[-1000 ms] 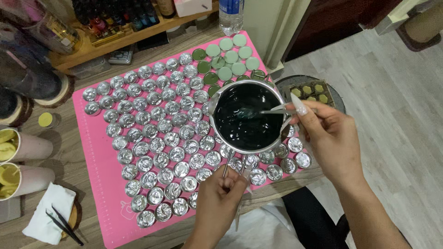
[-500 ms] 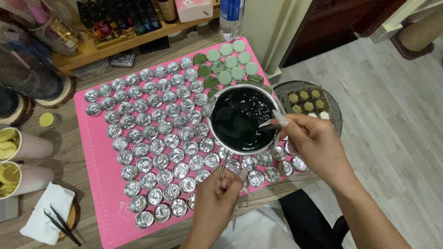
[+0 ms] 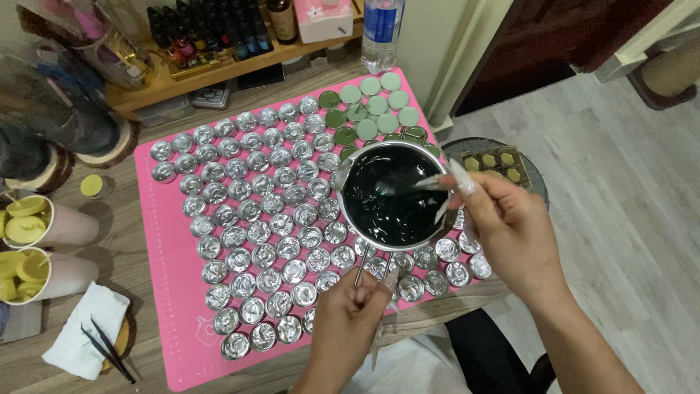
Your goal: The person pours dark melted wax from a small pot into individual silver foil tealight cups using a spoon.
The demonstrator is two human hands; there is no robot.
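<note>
Pitcher (image 3: 390, 197) of dark liquid has drifted toward 9 o'clock over the tins (image 3: 277, 219); my left hand (image 3: 350, 321) stays clamped on its handle, right hand (image 3: 510, 226) pinched on the stirrer (image 3: 430, 181).

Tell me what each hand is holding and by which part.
The left hand grips the metal pouring pot of dark liquid by its wire handle. The right hand pinches a thin stirring stick by its upper end, its tip in the liquid.

A home craft corner: a pink mat (image 3: 175, 241) crowded with little empty metal tins (image 3: 248, 211) sits on a wooden table (image 3: 131, 219), small bottles (image 3: 204, 33) lining the shelf (image 3: 240, 66) behind.
</note>
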